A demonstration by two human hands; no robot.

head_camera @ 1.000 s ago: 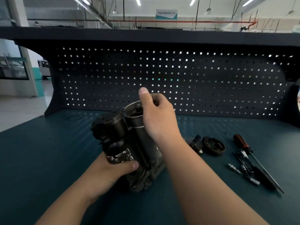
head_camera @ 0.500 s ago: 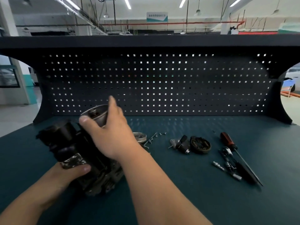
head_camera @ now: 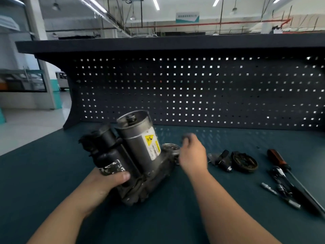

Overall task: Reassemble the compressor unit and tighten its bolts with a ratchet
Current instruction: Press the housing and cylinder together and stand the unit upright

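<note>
A yellow warning label [head_camera: 149,139] is picked out on the silver cylinder [head_camera: 133,136] of the compressor unit [head_camera: 146,175]. A black pictogram is made out on it, but no words. Just below, lines of fine print are seen on a white sticker [head_camera: 153,149], too small and blurred to be read. On the black cylinder [head_camera: 109,143] a torn white label [head_camera: 112,167] is caught just above the thumb of the left hand [head_camera: 105,182]; only dark scraps of marking are shown, nothing legible. Up by the ceiling a white and teal hanging sign [head_camera: 187,17] is spotted, its row of characters not readable.
</note>
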